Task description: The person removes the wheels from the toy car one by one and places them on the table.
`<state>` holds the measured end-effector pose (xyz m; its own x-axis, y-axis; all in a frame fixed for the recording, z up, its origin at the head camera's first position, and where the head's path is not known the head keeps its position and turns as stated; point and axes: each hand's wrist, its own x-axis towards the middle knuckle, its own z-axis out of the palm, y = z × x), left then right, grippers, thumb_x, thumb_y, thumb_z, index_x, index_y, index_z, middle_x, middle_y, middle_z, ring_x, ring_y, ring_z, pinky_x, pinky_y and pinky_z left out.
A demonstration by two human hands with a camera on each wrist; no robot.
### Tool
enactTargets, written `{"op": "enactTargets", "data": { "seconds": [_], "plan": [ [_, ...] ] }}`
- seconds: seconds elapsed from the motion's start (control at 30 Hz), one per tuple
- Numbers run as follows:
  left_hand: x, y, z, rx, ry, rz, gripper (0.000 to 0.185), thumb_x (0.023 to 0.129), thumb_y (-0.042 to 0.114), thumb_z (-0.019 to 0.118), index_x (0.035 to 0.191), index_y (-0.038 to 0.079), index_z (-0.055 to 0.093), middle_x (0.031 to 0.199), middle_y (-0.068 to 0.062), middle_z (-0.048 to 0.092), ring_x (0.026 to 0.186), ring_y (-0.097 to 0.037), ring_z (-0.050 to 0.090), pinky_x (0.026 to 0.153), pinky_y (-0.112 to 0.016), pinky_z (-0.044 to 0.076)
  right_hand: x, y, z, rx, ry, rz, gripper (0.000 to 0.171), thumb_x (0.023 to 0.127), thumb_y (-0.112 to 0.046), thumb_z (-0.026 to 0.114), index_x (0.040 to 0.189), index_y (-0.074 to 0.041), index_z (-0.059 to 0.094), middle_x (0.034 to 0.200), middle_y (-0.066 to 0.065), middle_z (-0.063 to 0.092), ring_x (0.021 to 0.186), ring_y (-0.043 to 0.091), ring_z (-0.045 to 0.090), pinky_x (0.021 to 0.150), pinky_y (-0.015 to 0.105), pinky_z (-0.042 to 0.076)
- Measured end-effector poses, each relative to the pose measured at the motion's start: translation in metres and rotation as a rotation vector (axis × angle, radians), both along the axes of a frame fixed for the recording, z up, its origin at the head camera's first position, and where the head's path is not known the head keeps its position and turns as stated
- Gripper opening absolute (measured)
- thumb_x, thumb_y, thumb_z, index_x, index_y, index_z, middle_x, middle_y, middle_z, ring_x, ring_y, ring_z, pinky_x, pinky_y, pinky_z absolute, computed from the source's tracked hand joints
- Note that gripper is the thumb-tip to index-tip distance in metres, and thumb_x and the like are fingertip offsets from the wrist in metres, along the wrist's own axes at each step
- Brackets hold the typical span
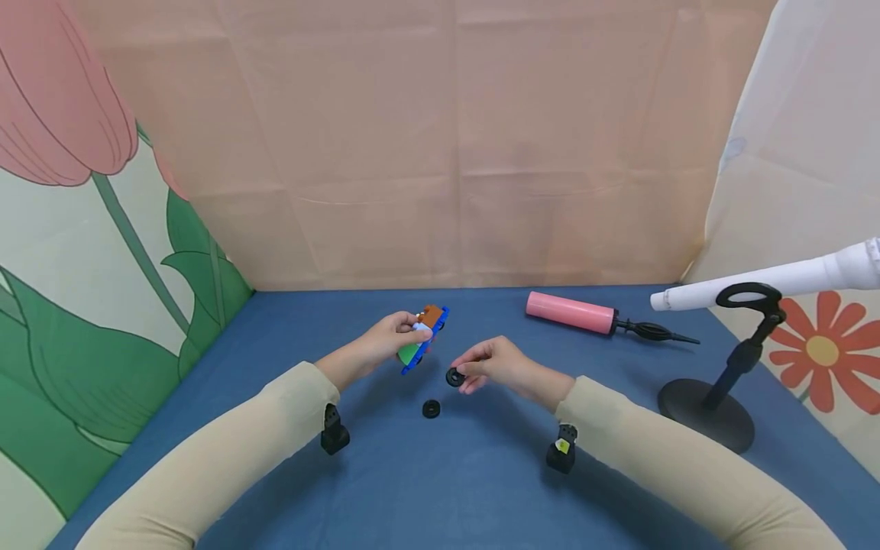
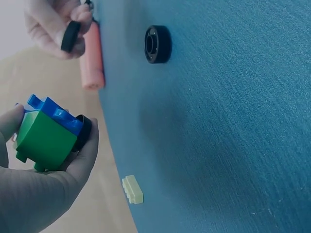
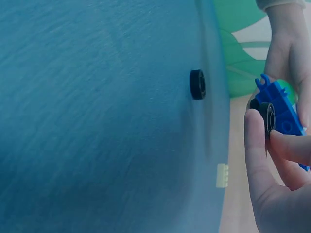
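Observation:
My left hand (image 1: 388, 336) holds a toy block car (image 1: 423, 338) above the blue table: a blue base, a green block (image 2: 44, 141) and a brown block on top, with one black wheel fitted (image 2: 83, 131). My right hand (image 1: 484, 363) pinches a loose black wheel (image 1: 454, 376) between thumb and fingers, just right of the car; the same wheel (image 3: 267, 115) shows in the right wrist view. A second loose black wheel (image 1: 431, 409) lies flat on the table below both hands.
A pink hand pump (image 1: 571, 312) with a black handle lies at the back right. A black stand (image 1: 715, 405) holding a white tube (image 1: 770, 284) is at the right. A small pale yellow brick (image 2: 132, 189) lies on the table. Cloth walls enclose the blue table (image 1: 447, 489).

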<state>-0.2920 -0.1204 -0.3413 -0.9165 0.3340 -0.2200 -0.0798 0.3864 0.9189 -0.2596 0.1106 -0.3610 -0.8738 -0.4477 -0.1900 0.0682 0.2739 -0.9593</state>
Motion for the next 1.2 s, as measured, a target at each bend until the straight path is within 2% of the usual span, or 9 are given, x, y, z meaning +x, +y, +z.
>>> {"op": "enactTargets", "data": {
  "seconds": [0.1, 0.37, 0.67, 1.0, 1.2],
  "plan": [
    [0.0, 0.0, 0.0, 0.0, -0.004, 0.013, 0.052, 0.095, 0.034, 0.062, 0.133, 0.004, 0.043, 0.126, -0.016, 0.06, 0.115, -0.033, 0.06, 0.094, -0.04, 0.051, -0.001, 0.003, -0.004, 0.021, -0.003, 0.013, 0.021, 0.093, -0.007, 0.063, 0.11, 0.005, 0.07, 0.096, 0.016, 0.073, 0.071, 0.02, 0.072, 0.077, 0.04, 0.058],
    [0.001, 0.001, 0.002, -0.024, 0.019, 0.067, 0.057, 0.095, 0.034, 0.063, 0.138, 0.004, 0.042, 0.13, -0.016, 0.057, 0.098, -0.021, 0.062, 0.079, -0.031, 0.054, -0.001, 0.007, -0.016, 0.119, -0.048, -0.017, 0.016, 0.092, -0.004, 0.064, 0.102, 0.004, 0.072, 0.093, 0.013, 0.073, 0.065, 0.015, 0.069, 0.072, 0.035, 0.059],
    [0.004, 0.003, 0.003, -0.015, 0.009, 0.069, 0.055, 0.095, 0.033, 0.062, 0.138, 0.003, 0.042, 0.126, -0.015, 0.061, 0.097, -0.02, 0.064, 0.078, -0.031, 0.053, 0.002, 0.007, -0.029, 0.191, -0.054, -0.029, 0.012, 0.091, -0.002, 0.064, 0.097, 0.003, 0.074, 0.086, 0.012, 0.074, 0.061, 0.013, 0.067, 0.065, 0.032, 0.059],
    [0.004, 0.003, 0.001, -0.018, 0.008, 0.069, 0.054, 0.095, 0.034, 0.062, 0.135, 0.003, 0.043, 0.126, -0.015, 0.061, 0.095, -0.019, 0.064, 0.076, -0.029, 0.052, 0.005, 0.002, -0.034, 0.224, 0.014, -0.032, 0.011, 0.089, -0.003, 0.067, 0.093, 0.002, 0.075, 0.083, 0.01, 0.074, 0.058, 0.011, 0.065, 0.062, 0.031, 0.058],
    [0.005, 0.003, -0.001, 0.002, -0.015, 0.066, 0.052, 0.095, 0.033, 0.062, 0.134, 0.003, 0.043, 0.126, -0.015, 0.061, 0.108, -0.031, 0.063, 0.081, -0.031, 0.052, 0.004, 0.001, -0.035, 0.235, 0.021, -0.035, 0.01, 0.089, -0.004, 0.068, 0.093, 0.001, 0.075, 0.082, 0.01, 0.073, 0.057, 0.01, 0.064, 0.062, 0.031, 0.058]
  ]
}}
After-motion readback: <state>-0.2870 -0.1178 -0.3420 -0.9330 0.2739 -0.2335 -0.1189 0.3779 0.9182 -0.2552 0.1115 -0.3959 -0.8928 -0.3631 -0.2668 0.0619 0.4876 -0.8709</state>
